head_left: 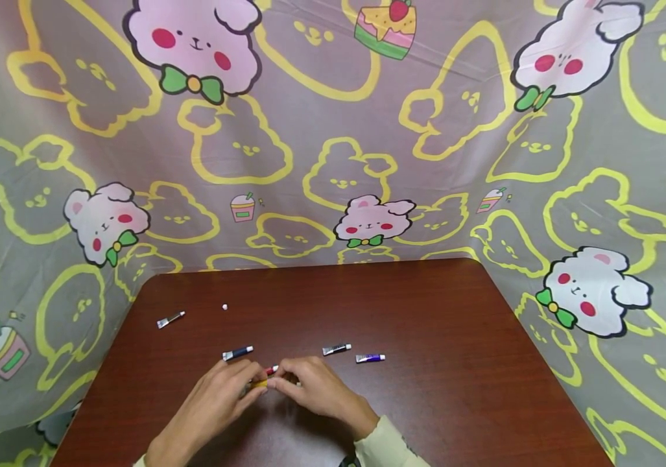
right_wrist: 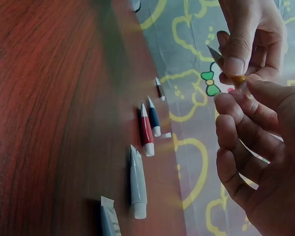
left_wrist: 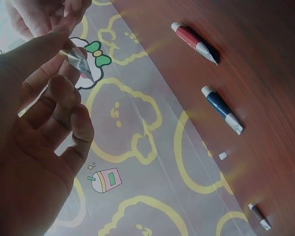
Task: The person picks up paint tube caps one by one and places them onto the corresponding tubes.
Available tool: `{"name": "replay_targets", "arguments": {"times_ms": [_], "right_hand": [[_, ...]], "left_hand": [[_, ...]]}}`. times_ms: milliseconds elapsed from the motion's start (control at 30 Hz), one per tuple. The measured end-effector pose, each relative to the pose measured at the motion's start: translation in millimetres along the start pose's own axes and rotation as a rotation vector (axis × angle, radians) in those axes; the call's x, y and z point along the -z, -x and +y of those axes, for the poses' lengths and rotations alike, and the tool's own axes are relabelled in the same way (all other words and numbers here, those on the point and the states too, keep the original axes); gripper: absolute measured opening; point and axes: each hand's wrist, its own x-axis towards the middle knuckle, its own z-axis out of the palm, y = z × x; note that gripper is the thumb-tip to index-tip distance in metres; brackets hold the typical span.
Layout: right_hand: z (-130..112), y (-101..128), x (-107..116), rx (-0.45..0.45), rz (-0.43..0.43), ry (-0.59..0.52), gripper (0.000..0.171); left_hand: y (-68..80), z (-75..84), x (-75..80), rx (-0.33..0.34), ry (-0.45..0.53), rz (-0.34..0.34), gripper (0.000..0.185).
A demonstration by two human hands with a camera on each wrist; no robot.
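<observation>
My two hands meet at the near middle of the table over a small yellow paint tube [head_left: 259, 384]. With thumb and fingers, my left hand [head_left: 222, 392] pinches the tube's body; its flat silver end [left_wrist: 79, 65] sticks out past the fingers in the left wrist view. My right hand [head_left: 321, 392] pinches the tube's other end, and its fingertips hide the cap. Just beyond the hands lies a red paint tube [head_left: 272, 370], partly covered by them in the head view. A dark blue paint tube [head_left: 238, 353] rests to its left.
To the right lie a black paint tube [head_left: 336, 349] and a purple paint tube [head_left: 370, 358]. Farther left are a small dark tube [head_left: 170, 320] and a loose white cap [head_left: 224, 307]. Patterned cloth [head_left: 309, 194] hangs around the brown table [head_left: 426, 305].
</observation>
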Motion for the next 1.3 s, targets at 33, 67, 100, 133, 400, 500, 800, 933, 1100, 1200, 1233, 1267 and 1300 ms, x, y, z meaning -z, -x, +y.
{"name": "replay_targets", "arguments": {"times_ms": [33, 67, 100, 133, 400, 500, 800, 933, 1100, 1200, 1233, 1267, 1300], "right_hand": [[0.4, 0.0, -0.3, 0.005, 0.002, 0.006, 0.02], [0.6, 0.0, -0.4, 0.008, 0.005, 0.011, 0.023], [0.7, -0.1, -0.5, 0.01, 0.007, 0.014, 0.026], [0.8, -0.1, -0.7, 0.01, 0.01, 0.015, 0.028], [1.5, -0.1, -3.4, -0.015, 0.039, -0.051, 0.018], [2.1, 0.0, -3.9, -0.012, 0.042, -0.108, 0.014], [2.4, 0.3, 1.9, 0.056, 0.008, -0.14, 0.015], [1.3, -0.4, 3.4, 0.04, -0.003, -0.128, 0.011], [1.2, -1.3, 2.8, 0.025, 0.01, -0.115, 0.012], [2.1, -1.4, 1.2, 0.038, 0.031, -0.077, 0.015], [2.5, -1.5, 0.5, 0.045, 0.04, -0.056, 0.016], [2.8, -1.5, 0.0, 0.051, 0.048, -0.038, 0.018], [2.7, -1.6, -0.4, 0.055, 0.055, -0.02, 0.02]], "left_hand": [[0.0, 0.0, 0.1, -0.005, 0.002, 0.001, 0.029], [-0.1, -0.1, 0.1, -0.01, 0.003, 0.003, 0.029], [-0.2, -0.1, 0.1, -0.013, 0.005, 0.005, 0.028], [-0.2, -0.2, 0.2, -0.017, 0.006, 0.008, 0.028], [0.2, -0.8, -1.1, -0.037, 0.025, 0.021, 0.025], [0.6, -0.6, -2.3, -0.034, 0.022, 0.021, 0.026], [0.8, -1.2, -5.0, -0.023, 0.012, 0.031, 0.027], [1.1, -1.0, -4.3, -0.019, 0.016, 0.033, 0.027], [0.1, -0.5, -3.5, -0.023, 0.015, 0.038, 0.026], [-0.8, 0.1, -3.0, -0.024, 0.012, 0.043, 0.026], [-1.0, 0.3, -2.9, -0.023, 0.01, 0.044, 0.025], [-1.2, 0.3, -3.0, -0.023, 0.008, 0.047, 0.02], [-1.4, 0.4, -3.0, -0.023, 0.007, 0.05, 0.018]]}}
